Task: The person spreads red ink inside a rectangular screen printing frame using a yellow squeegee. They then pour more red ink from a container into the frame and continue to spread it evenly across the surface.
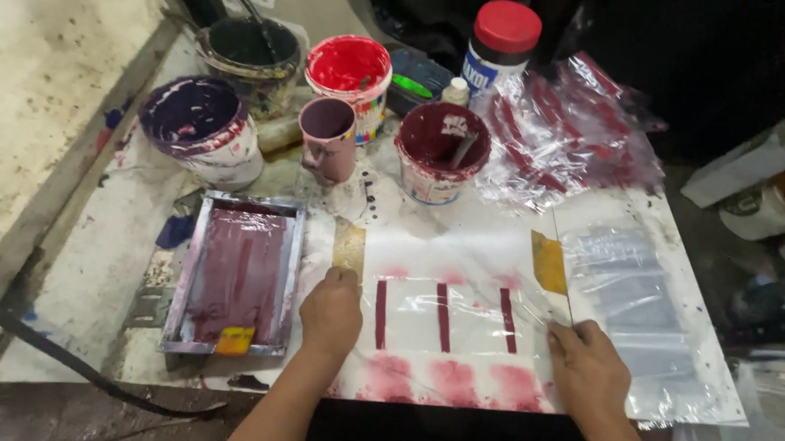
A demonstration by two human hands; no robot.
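Both hands press flat, fingers spread, on a clear plastic bag (446,314) bearing three dark red stripes; left hand (330,312) at its left edge, right hand (586,368) at the right; likely thin, limp, slippery, wet-inked; best lifted by its unprinted edges.

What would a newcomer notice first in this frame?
Three dark red stripes printed on a clear plastic bag at the table's centre, pinned by the left hand and right hand. Behind them stand open paint tubs, the red paint tub brightest; a maroon-smeared screen frame lies left.
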